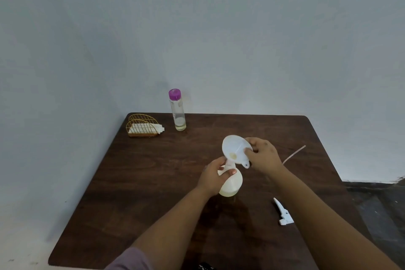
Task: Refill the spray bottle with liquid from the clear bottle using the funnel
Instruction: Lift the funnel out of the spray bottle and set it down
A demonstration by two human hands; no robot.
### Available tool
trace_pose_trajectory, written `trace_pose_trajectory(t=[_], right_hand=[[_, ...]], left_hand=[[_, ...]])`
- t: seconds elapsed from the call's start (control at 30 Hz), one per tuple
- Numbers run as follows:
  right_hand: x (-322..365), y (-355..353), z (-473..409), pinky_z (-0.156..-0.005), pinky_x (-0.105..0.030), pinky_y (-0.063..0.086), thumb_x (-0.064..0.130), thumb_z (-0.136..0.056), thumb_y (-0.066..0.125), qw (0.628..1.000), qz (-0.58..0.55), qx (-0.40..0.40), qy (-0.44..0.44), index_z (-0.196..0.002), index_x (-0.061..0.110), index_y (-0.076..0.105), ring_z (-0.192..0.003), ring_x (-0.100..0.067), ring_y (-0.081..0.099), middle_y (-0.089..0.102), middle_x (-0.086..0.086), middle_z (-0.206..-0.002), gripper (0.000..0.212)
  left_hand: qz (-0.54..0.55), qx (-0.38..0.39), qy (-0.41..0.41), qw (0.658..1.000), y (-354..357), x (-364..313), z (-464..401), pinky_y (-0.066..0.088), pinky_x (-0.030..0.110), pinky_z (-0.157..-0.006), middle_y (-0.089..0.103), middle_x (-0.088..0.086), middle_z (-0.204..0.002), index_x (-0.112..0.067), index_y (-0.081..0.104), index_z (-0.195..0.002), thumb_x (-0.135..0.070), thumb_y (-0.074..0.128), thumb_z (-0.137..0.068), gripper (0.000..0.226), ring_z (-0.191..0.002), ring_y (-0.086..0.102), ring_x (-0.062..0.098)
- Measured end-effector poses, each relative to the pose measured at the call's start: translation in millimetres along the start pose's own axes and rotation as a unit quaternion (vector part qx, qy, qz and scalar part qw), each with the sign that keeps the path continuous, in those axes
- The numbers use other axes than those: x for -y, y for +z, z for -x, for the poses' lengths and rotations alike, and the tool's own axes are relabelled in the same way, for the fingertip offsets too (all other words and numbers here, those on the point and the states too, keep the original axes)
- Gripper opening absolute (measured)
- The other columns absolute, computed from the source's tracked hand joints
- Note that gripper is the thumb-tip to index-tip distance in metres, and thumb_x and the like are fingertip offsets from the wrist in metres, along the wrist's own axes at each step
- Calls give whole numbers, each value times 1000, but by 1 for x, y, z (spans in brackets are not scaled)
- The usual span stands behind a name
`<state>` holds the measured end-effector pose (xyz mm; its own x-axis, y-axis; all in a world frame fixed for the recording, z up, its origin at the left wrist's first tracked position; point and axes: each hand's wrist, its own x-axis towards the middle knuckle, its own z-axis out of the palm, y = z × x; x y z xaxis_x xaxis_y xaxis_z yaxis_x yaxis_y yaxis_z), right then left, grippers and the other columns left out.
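The right hand (pixel 264 154) pinches the rim of the white translucent plastic funnel (pixel 235 149), fingers curled over its edge, and holds it tilted with its spout at the neck of the squat white plastic spray bottle (pixel 230 184); the left hand (pixel 213 176) wraps around that bottle's shoulder and neck, steadying it upright on the dark brown wooden table (pixel 153 182). To seat the funnel well, the right hand should probably tip it level so the spout drops straight into the opening, while the left keeps the bottle from rocking. Beyond the spray bottle, near the table's far edge, stands the tall clear bottle with a purple cap (pixel 177 109), capped, with only a little liquid at its bottom. Left of that is a gold wire napkin holder (pixel 142 126). Nearer than the spray bottle and to its right lies the white trigger sprayer head (pixel 282 211); a thin tube (pixel 293 154) shows past the right hand. Whether the spout is already inside the neck is hidden by the left fingers
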<state>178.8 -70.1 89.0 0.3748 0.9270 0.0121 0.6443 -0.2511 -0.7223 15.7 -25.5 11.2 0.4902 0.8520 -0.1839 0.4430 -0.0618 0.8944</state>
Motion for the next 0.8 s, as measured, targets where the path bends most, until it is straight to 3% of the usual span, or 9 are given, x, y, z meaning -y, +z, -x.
trace_pose_trajectory(t=[0.07,0.3,0.53,0.63,0.8], right_hand=[[0,1,1,-73,-12,43,14,-92,55,1000,14,6,-14,-126,14,59,-96,-8,52,62,-6,-124,34],[-4,2,2,-85,-26,48,15,-93,54,1000,4,4,14,-126,15,58,-104,-17,57,61,-8,-126,34],[-1,6,5,-86,-22,45,16,-93,55,1000,27,2,-13,-127,14,59,-108,-17,57,62,-7,-127,34],[-2,7,7,-80,-13,41,16,-93,56,999,26,5,-38,-126,14,60,-101,-10,54,63,-6,-125,34],[-5,4,6,-85,-23,43,15,-93,54,1000,14,-1,-15,-126,13,59,-105,-16,56,62,-7,-125,34]], left_hand=[[4,-3,0,1000,0,1,0,49,44,-98,57,-8,-131,-29,53,-131,-43,65,-84,50,-113,55,15],[-6,-1,-8,1000,2,0,1,49,44,-97,55,-10,-133,-34,51,-129,-49,63,-82,51,-112,55,12],[18,-13,-5,1000,1,-2,4,48,48,-97,59,-4,-130,-25,55,-129,-40,68,-83,50,-114,55,18],[26,-19,-3,999,1,-2,5,47,48,-98,60,-4,-128,-24,58,-126,-36,70,-83,47,-113,56,18],[18,-7,-5,1000,0,-7,5,48,48,-98,58,-4,-130,-26,53,-131,-39,66,-85,50,-115,55,18]])
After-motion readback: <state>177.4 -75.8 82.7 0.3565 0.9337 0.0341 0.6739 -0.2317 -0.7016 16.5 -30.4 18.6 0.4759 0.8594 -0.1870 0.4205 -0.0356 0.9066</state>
